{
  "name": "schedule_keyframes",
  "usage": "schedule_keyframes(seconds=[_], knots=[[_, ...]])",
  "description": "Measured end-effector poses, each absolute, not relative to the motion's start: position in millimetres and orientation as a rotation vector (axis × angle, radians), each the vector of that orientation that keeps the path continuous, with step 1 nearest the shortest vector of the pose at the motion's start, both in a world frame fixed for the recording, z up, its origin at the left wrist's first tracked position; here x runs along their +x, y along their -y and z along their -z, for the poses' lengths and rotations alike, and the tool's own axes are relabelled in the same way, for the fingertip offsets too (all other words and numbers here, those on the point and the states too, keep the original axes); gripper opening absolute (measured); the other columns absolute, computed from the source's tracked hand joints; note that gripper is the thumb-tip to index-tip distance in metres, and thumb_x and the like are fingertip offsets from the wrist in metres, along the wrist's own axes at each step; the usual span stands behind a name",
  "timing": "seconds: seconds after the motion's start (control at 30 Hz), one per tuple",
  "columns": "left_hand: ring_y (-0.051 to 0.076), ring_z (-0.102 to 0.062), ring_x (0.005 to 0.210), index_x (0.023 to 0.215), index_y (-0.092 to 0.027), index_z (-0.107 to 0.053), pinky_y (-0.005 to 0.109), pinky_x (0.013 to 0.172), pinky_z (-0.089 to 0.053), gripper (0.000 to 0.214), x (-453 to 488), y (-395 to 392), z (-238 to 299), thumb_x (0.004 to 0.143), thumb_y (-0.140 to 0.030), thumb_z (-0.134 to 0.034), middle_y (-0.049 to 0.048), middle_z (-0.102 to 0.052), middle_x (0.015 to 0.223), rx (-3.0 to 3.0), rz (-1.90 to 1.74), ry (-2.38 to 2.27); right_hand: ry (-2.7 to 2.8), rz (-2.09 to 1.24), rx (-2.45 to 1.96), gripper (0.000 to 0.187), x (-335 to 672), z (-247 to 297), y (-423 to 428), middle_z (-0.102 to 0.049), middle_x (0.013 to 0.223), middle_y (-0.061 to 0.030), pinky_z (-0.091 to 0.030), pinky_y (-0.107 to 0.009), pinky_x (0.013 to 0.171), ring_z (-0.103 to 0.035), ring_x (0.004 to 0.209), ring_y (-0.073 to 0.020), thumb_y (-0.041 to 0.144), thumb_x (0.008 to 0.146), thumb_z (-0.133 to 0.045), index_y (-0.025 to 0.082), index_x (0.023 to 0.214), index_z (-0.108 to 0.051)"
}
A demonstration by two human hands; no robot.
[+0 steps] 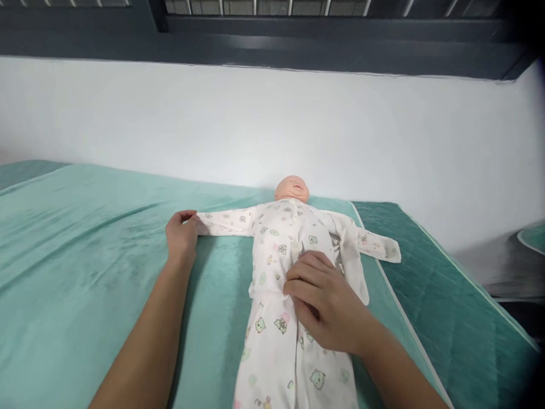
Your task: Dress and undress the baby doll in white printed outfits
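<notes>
A baby doll lies on its back, its head [292, 188] toward the wall. It wears a white baby shirt [272, 244] with a small animal print and matching trousers [268, 358]. My left hand [182, 234] pinches the cuff of the sleeve on the left and draws that sleeve out straight. Over the lower front of the shirt is my right hand [327, 301], fingers curled and closed on the cloth near the hem; its fingertips are partly hidden. The sleeve on the right [378, 245] lies outstretched, and a loose fold of shirt hangs beside it.
A light green sheet [106, 255] with a few creases covers the bed under the doll. To the right lies a darker green quilted mat [460, 307]. Behind is a white wall [213, 119], with a dark window frame [298, 45] above it.
</notes>
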State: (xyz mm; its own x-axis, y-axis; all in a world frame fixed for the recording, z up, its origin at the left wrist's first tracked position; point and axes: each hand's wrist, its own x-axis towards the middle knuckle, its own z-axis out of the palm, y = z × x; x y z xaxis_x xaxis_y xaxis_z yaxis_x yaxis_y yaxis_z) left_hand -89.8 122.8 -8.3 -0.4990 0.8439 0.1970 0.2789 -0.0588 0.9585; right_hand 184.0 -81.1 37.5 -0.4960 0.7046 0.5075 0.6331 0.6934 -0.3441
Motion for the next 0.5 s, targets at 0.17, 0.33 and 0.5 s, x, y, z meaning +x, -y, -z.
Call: schedule_keyframes(seconds=[0.17, 0.33, 0.5], knots=[[0.024, -0.061, 0.094, 0.094, -0.019, -0.063, 0.037, 0.085, -0.049, 0.020, -84.1, -105.4, 5.2, 0.080, -0.031, -0.057, 0.0081, -0.064, 0.099, 1.593, -1.442, -2.029, 1.916, -0.209, -1.092, 0.021, 212.9, -40.9, 75.0, -0.066, 0.100, -0.0052, -0.046, -0.040, 0.087, -0.059, 0.095, -0.0211, 0.013, 0.088, -0.050, 0.024, 0.103, -0.060], [0.024, -0.054, 0.117, 0.106, -0.020, -0.060, 0.036, 0.097, -0.048, 0.022, -60.1, -79.0, -9.6, 0.087, -0.025, -0.049, 0.0103, -0.057, 0.116, 1.915, -1.646, -1.888, 1.215, -0.101, -1.916, 0.027, 283.7, -18.2, 50.3, -0.067, 0.100, -0.0075, -0.045, -0.036, 0.071, -0.062, 0.088, -0.0235, 0.042, 0.090, -0.053, 0.022, 0.106, -0.058], [0.021, -0.059, 0.109, 0.108, -0.022, -0.059, 0.034, 0.097, -0.048, 0.023, -2.6, -60.3, -42.5, 0.091, -0.028, -0.046, 0.0064, -0.061, 0.115, 2.077, -1.419, -1.504, 1.231, -0.357, -2.369, 0.037, 315.4, -0.5, 39.5, -0.069, 0.087, -0.0089, -0.036, -0.034, 0.064, -0.062, 0.081, -0.0264, 0.058, 0.086, -0.049, 0.023, 0.083, -0.061]])
